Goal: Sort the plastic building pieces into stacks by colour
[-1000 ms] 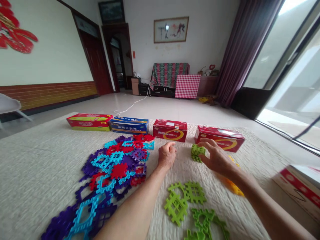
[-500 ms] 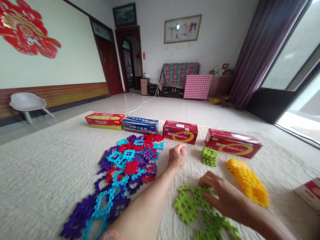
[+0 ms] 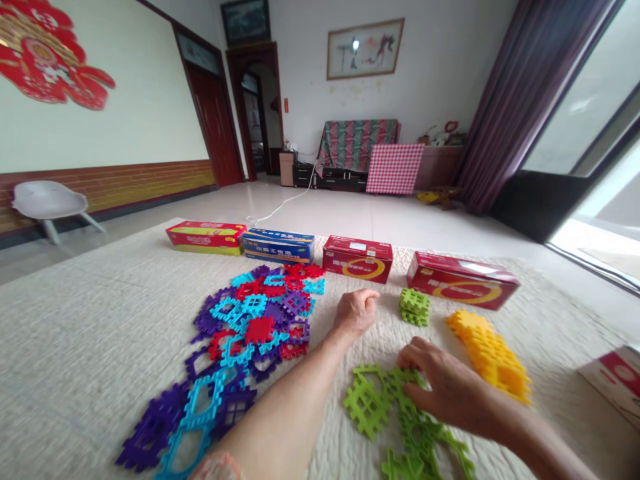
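My right hand (image 3: pixel 443 387) lies over flat green grid tiles (image 3: pixel 373 403) on the cream rug, its fingers curled onto the top tile. My left hand (image 3: pixel 356 312) rests on the rug as a loose fist holding nothing that I can see, between the mixed tile pile and a small stack of green tiles (image 3: pixel 415 307). A pile of purple, cyan and red tiles (image 3: pixel 240 340) spreads to the left of my left arm. A row of yellow tiles (image 3: pixel 493 355) lies to the right of my right hand.
Several boxes stand in a row at the rug's far edge: a red and yellow one (image 3: pixel 206 237), a blue one (image 3: pixel 278 246) and two red ones (image 3: pixel 357 258) (image 3: pixel 463 280). Another box (image 3: pixel 617 383) sits at the right. A white chair (image 3: pixel 47 201) is by the left wall.
A second ago my right hand was at the small green stack by the far red box; it has come back to the flat green tiles near me. The left hand stays put.
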A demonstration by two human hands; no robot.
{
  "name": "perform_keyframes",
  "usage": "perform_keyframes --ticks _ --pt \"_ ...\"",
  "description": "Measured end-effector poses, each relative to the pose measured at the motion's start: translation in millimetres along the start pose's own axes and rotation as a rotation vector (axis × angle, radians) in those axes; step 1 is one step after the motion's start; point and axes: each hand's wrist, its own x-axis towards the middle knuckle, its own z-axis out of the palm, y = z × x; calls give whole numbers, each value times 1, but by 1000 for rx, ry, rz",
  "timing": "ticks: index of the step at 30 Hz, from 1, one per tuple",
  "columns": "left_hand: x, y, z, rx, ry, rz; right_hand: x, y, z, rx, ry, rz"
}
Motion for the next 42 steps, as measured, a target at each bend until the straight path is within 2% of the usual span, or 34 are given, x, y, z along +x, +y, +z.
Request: perform_keyframes --ticks 6,11,16,19,21,26,28,36,39,42 --pt "1 -2 0 9 3 -14 3 6 -10 0 61 95" --pt "1 -5 1 8 -18 -13 4 26 -13 7 231 147" --pt "2 -5 1 18 -16 -15 -5 29 -11 33 100 35" --pt "2 -4 0 33 -26 -49 -5 25 -10 -17 113 14" --pt "2 -4 1 38 -33 -59 -1 24 -9 -50 179 -24" --pt "3 -7 1 22 -23 -18 16 30 -4 -169 511 -72" --pt "3 -8 2 31 -23 -12 21 36 0 -223 560 -51" --pt "3 -5 0 24 -26 -17 23 47 8 -333 554 -18" --pt "2 -4 -2 23 -11 -24 19 38 4 -283 564 -23" --pt "2 -3 -3 -10 10 -59 14 22 0 -130 477 -59"
